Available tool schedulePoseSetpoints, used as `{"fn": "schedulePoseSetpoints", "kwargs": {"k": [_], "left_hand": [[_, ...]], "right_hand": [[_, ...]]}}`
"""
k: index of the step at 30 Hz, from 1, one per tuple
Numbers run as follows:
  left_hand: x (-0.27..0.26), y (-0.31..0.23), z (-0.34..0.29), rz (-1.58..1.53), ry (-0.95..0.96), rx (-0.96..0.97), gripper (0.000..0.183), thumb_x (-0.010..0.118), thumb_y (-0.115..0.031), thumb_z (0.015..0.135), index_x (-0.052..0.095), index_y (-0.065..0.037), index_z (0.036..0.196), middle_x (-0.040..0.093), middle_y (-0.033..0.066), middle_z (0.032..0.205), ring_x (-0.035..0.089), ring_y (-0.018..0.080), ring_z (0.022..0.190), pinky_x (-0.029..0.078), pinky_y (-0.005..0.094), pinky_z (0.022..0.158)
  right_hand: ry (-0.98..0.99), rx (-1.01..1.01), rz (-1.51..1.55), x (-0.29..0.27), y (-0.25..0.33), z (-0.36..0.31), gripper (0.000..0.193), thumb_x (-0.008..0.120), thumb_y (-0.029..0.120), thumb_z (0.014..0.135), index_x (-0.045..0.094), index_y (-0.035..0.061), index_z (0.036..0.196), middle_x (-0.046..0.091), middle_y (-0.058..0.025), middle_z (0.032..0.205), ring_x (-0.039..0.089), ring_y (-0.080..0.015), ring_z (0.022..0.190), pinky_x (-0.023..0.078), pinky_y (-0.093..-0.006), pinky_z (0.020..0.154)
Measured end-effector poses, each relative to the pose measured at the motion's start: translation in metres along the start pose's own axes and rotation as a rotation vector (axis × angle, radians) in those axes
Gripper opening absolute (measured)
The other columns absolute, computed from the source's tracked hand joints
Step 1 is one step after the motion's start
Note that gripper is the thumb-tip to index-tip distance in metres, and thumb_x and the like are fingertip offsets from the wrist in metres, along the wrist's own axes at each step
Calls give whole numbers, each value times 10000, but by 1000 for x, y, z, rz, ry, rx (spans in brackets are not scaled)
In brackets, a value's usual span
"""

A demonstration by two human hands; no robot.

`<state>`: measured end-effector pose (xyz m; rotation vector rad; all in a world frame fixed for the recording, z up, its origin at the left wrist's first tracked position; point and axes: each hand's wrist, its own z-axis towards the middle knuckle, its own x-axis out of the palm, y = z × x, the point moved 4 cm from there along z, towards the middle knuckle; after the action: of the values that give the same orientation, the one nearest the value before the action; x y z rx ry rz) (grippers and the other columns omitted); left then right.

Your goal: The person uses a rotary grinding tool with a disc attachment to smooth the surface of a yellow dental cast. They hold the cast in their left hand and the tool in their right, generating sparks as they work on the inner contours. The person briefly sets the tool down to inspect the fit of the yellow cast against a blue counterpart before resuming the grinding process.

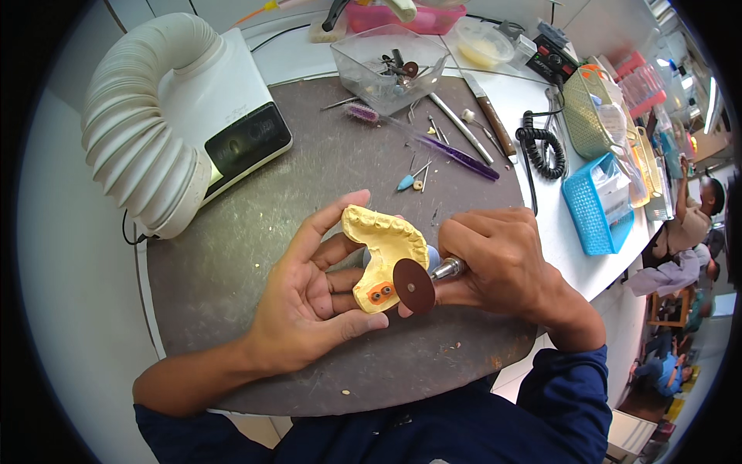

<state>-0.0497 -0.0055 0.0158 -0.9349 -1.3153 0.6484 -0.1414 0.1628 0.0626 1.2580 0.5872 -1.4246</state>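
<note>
My left hand (309,290) holds a yellow plaster dental model (379,249), its fingers behind the cast and its thumb near the lower end. The cast is a horseshoe-shaped arch with tooth forms along its outer edge. At its lower end, an orange patch (381,292) surrounds two small dark metal rings. Wrapped in my right hand (498,267) is a silver rotary handpiece (448,268). A dark brown cutting disc (414,286) on its tip overlaps the cast's lower right side; whether they touch, I cannot tell. Something bluish shows partly behind the cast.
A white unit with a ribbed hose (135,124) stands at left. Beyond my hands lie a purple toothbrush (464,161), a wooden-handled knife (495,116) and several burs. A clear container (386,73) stands at the back; a blue basket (595,209) and coiled cable (545,151) are at right.
</note>
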Motion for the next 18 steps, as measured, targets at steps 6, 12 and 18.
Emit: {"fn": "schedulePoseSetpoints", "kwargs": {"k": [6,12,18], "left_hand": [[1,-2,-1,64,-2,-4,981,672,166,810,76,-58,1555,307,201,1516,572,258,1228,514,348,1027],[1,-2,-1,85,7,13,981,678,167,805,86,-58,1555,322,196,1506,569,255,1229,512,351,1030],[1,-4,-1,112,12,30,979,682,169,800,98,-59,1552,325,194,1511,562,257,1237,514,356,1032]], "right_hand": [[-66,-36,-3,4,-1,-2,534,870,482,592,502,101,663,472,-18,565,505,-191,462,376,-330,420],[-51,-35,-5,5,-2,-3,522,854,483,604,507,99,671,466,-21,568,501,-194,464,376,-335,422],[-49,-45,-10,5,-2,-2,526,836,499,614,505,95,673,464,-28,574,504,-201,469,377,-340,428]]}}
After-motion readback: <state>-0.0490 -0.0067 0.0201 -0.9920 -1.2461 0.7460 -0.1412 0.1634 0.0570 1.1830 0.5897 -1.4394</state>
